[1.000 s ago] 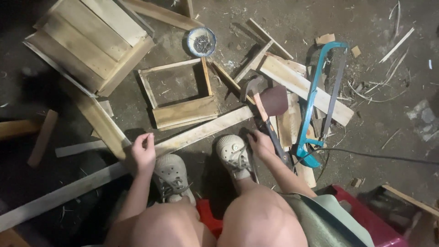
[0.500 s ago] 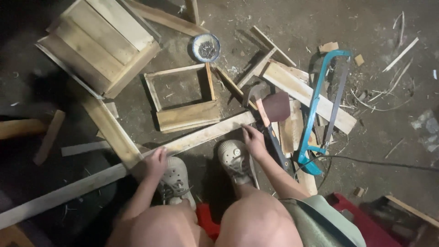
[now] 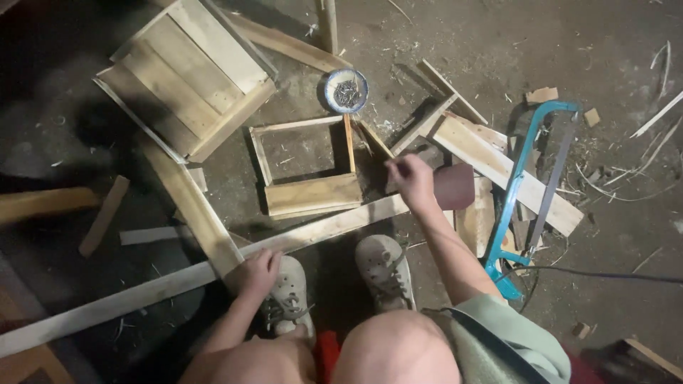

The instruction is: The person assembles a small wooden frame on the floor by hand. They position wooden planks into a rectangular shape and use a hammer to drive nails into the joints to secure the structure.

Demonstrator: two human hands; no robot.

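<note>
My left hand (image 3: pixel 256 274) is curled down on a long wooden slat (image 3: pixel 135 295) that lies across the floor, just beside my left shoe (image 3: pixel 290 302). My right hand (image 3: pixel 410 178) hovers with its fingers pinched together above the right corner of a small open wooden frame (image 3: pixel 313 197). I see nothing between those fingers. A dark reddish flat piece (image 3: pixel 457 186) lies just right of that hand. A small bowl of nails (image 3: pixel 346 90) stands on the floor beyond the frame.
A slatted wooden crate (image 3: pixel 188 78) lies at the upper left. A blue bow saw (image 3: pixel 523 178) rests over pale planks (image 3: pixel 498 167) at the right, with a black cable (image 3: pixel 605 274) below it. A diagonal plank (image 3: pixel 191 206) crosses the slat. Wood scraps litter the dirt floor.
My right hand has risen from beside my right shoe to the frame's corner. My left hand has dropped lower onto the slat by my left shoe.
</note>
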